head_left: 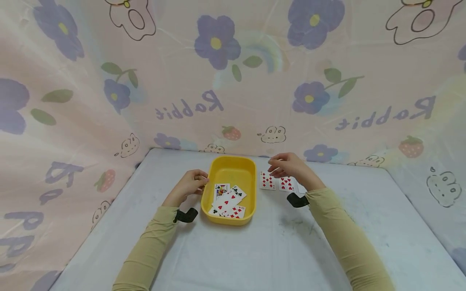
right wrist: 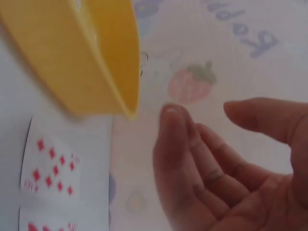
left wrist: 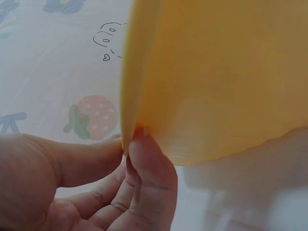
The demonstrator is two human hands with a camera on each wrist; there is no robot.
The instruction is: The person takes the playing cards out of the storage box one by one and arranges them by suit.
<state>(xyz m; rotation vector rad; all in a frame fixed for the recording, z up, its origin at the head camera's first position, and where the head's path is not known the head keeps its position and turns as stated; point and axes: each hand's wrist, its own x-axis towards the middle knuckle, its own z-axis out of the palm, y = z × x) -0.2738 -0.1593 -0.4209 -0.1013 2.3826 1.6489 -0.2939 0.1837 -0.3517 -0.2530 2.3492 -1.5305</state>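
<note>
A yellow plastic tray (head_left: 236, 174) stands near the middle of the table. In its near half lies a loose pile of playing cards (head_left: 226, 203), with a face card, hearts, clubs and diamonds showing. My left hand (head_left: 187, 186) pinches the tray's left rim between thumb and fingers; the left wrist view shows this grip (left wrist: 149, 178) close up. To the right of the tray, my right hand (head_left: 291, 166) hovers above a row of cards, nothing between its parted thumb and fingers. Beneath it lie a diamonds card (head_left: 267, 182) and a hearts card (head_left: 287, 186), the latter partly covered by the hand.
Another white card (head_left: 301, 188) peeks out beside the right wrist. A white cloth covers the table (head_left: 233, 258). Behind it and at both sides hang printed curtains (head_left: 255, 93) with flowers, rabbits and strawberries. Each wrist wears a black strap (head_left: 187, 215).
</note>
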